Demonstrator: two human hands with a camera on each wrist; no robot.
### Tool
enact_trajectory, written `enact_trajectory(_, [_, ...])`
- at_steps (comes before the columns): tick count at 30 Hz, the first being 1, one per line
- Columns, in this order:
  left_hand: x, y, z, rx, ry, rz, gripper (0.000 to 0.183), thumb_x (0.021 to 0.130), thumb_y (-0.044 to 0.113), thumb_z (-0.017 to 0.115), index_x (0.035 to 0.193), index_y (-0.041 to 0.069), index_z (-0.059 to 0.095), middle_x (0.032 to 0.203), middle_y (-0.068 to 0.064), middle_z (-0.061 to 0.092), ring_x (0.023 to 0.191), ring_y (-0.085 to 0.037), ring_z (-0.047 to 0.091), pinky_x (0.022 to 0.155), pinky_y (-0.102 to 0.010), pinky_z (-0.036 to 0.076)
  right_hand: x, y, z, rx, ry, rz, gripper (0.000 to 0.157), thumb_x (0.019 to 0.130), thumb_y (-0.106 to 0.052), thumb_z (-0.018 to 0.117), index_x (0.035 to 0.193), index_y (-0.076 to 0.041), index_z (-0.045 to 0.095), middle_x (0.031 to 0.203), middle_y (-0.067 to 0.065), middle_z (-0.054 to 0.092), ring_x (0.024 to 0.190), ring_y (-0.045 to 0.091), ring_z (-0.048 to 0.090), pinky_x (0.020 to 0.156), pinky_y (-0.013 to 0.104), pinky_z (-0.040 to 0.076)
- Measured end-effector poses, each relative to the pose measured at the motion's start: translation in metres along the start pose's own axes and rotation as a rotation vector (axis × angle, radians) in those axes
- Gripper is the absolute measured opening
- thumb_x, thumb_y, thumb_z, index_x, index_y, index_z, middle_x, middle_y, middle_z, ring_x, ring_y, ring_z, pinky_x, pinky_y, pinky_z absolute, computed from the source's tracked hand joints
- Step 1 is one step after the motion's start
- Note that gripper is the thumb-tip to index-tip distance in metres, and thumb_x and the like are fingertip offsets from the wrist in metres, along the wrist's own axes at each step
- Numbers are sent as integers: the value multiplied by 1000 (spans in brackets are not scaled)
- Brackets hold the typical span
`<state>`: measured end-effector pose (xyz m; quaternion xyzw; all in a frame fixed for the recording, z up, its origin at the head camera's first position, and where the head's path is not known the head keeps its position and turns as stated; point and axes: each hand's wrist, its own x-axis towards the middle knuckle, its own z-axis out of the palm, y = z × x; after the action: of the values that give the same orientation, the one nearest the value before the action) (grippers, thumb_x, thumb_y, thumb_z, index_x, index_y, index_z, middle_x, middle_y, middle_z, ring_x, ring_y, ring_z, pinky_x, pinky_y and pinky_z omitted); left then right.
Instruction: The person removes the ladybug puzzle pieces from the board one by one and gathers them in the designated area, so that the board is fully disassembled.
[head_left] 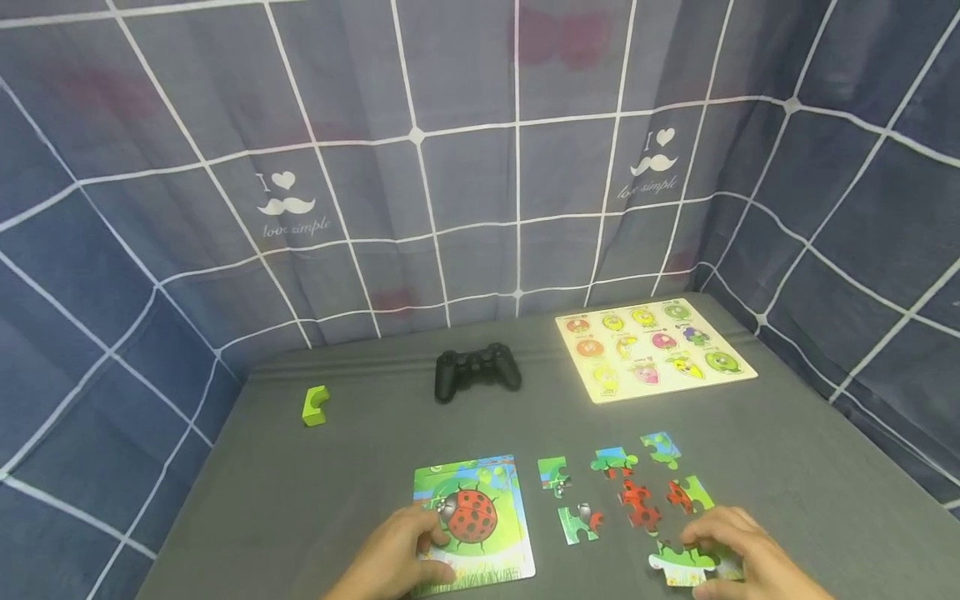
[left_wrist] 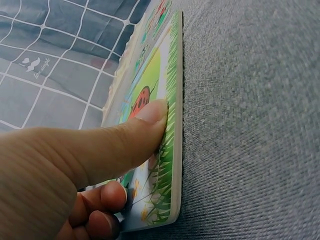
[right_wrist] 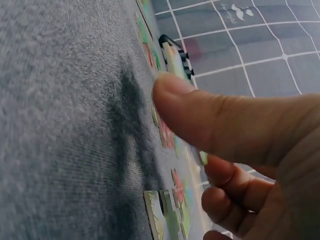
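My left hand (head_left: 405, 550) rests at the left side of a square ladybug puzzle board (head_left: 495, 533). In the left wrist view its thumb (left_wrist: 135, 132) lies over the grassy border (left_wrist: 172, 150), the other fingers bent below it. To the right, my right hand (head_left: 750, 554) hovers low over puzzle pieces, thumb and fingers apart. Near its fingertips lies a grass-and-white puzzle piece (head_left: 682, 565), with a green one partly hidden under the hand. In the right wrist view the thumb (right_wrist: 185, 102) stands off the cloth, its shadow beside it.
Several loose ladybug pieces, including a red one (head_left: 637, 506) and a blue-green one (head_left: 662, 448), lie between the hands. Farther back are a black game controller (head_left: 477, 370), a green notched block (head_left: 314, 406) and a fruit puzzle board (head_left: 585, 379). A checked curtain (head_left: 465, 192) surrounds the grey table.
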<state>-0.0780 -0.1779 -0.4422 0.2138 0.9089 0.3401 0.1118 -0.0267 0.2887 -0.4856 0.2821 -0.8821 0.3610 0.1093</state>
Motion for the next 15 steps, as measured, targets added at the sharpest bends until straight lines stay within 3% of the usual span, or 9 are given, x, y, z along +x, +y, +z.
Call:
enact_trajectory(5, [0, -1, 0, 3, 4, 5, 34, 66, 39, 87, 83, 20, 65, 77, 11, 52, 73, 2, 43, 63, -22, 37, 4, 5, 3, -27, -46, -79, 50, 67, -24, 87, 111, -26, 62, 102, -16, 61, 91, -3, 46, 64, 21, 38])
enact_trajectory(15, [-1, -1, 0, 1, 1, 2, 34, 67, 41, 87, 83, 20, 64, 77, 11, 52, 74, 1, 43, 63, -22, 37, 7, 3, 2, 1, -130, -36, 47, 69, -28, 85, 111, -27, 62, 103, -15, 60, 91, -3, 43, 64, 22, 35])
